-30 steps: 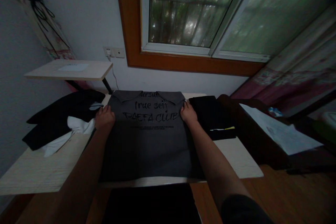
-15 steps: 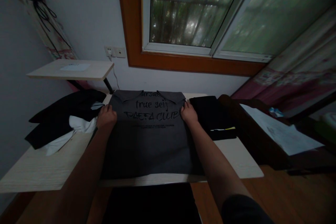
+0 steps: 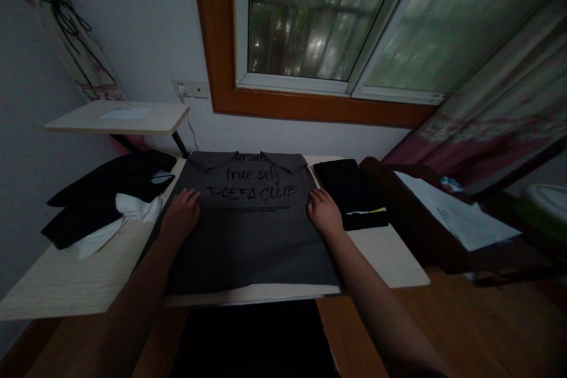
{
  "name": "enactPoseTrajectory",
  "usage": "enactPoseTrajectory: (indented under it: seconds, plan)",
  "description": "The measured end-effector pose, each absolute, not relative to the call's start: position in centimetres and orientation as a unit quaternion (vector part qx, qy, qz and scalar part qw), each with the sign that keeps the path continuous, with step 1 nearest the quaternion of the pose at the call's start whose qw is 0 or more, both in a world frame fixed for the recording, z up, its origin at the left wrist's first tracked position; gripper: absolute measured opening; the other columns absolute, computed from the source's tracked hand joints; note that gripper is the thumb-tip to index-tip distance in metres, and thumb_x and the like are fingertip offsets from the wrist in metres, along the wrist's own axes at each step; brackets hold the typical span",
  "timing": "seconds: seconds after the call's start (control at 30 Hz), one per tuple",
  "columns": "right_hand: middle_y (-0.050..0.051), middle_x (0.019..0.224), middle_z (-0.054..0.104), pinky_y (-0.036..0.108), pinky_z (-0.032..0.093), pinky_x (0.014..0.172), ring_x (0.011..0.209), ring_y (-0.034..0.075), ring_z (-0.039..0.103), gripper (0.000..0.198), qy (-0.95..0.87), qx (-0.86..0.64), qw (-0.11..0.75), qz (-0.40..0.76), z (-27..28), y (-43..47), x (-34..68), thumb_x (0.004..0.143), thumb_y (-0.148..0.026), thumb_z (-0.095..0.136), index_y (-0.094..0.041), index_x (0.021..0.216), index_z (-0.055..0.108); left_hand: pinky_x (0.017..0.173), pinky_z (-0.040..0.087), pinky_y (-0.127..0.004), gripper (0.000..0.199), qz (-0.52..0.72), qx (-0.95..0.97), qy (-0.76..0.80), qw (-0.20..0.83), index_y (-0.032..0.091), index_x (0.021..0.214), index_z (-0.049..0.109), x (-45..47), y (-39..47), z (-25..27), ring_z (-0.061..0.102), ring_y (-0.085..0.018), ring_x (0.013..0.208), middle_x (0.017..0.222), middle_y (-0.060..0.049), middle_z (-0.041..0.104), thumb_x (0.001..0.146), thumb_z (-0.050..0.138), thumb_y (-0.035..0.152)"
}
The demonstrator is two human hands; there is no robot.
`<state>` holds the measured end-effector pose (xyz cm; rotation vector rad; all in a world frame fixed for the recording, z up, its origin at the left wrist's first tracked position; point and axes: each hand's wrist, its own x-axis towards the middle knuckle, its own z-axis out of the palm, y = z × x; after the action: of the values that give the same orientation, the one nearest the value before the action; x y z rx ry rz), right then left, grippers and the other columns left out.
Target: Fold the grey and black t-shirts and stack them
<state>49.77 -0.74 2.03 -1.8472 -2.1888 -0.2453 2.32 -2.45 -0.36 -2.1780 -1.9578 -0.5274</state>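
Observation:
A dark grey T-shirt (image 3: pixel 252 248) with black lettering lies flat on the table, its upper part folded over at the far end. My left hand (image 3: pixel 181 211) rests on the shirt's left side with the fingers stretched out. At the right edge of the shirt lies my right hand (image 3: pixel 325 211), palm down, its fingers loosely extended and pointing away from me. Neither hand grips the cloth. Just beyond my right hand is a folded black garment (image 3: pixel 352 189) with a yellow and white strip near its front edge.
Loose black clothing (image 3: pixel 101 183) and a white cloth (image 3: pixel 139 207) lie on the left of the wooden table (image 3: pixel 88 274). Behind them stands a raised shelf (image 3: pixel 155 121) with a paper on it. To the right is a dark piece of furniture bearing a white sheet (image 3: pixel 452 207).
Both hands have loosened from the shirt's side edges near the folded top and slid a little nearer to me, with fingers now spread. The view has shifted slightly.

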Motion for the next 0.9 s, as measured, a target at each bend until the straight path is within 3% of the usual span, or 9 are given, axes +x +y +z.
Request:
enactPoseTrajectory:
  seconds: [0.3,0.57,0.7,0.9]
  plan:
    - [0.016,0.151,0.057,0.049,0.031,0.123,0.148,0.033,0.043,0.049,-0.736,-0.661,0.141,-0.042,3.7,-3.2,44.0,0.101,-0.026,0.040,-0.011,0.144,0.060,0.123,0.037,-0.047,0.051,-0.168,-0.760,-0.625,0.059,0.017,0.139,0.065,3.9,-3.7,0.6,0.051,-0.028,0.144,0.149,-0.012,0.060,0.096,0.039,0.027]
    - [0.010,0.163,0.045,0.054,0.033,0.124,0.153,0.032,0.037,0.057,-0.853,-0.489,0.176,0.058,3.3,-7.5,34.0,0.102,-0.046,0.051,-0.024,0.155,0.049,0.124,0.037,-0.044,0.050,-0.182,-0.765,-0.616,0.048,0.014,0.137,0.065,3.4,-3.7,0.6,0.051,-0.027,0.144,0.149,-0.013,0.061,0.097,0.040,0.029]
    - [0.009,0.167,0.036,0.054,0.029,0.127,0.157,0.030,0.030,0.056,-0.871,-0.458,0.167,0.065,2.8,-8.9,34.6,0.105,-0.047,0.047,-0.023,0.156,0.048,0.125,0.036,-0.045,0.049,-0.184,-0.763,-0.618,0.048,0.018,0.138,0.065,3.3,-3.7,0.6,0.050,-0.026,0.145,0.149,-0.010,0.061,0.097,0.040,0.029]
    - [0.009,0.164,0.043,0.053,0.030,0.127,0.153,0.029,0.037,0.050,-0.850,-0.493,0.177,0.046,2.6,-9.2,40.8,0.105,-0.040,0.049,-0.023,0.152,0.053,0.123,0.038,-0.045,0.049,-0.180,-0.769,-0.611,0.053,0.015,0.138,0.065,3.2,-3.7,0.5,0.051,-0.027,0.144,0.149,-0.012,0.061,0.097,0.040,0.028]
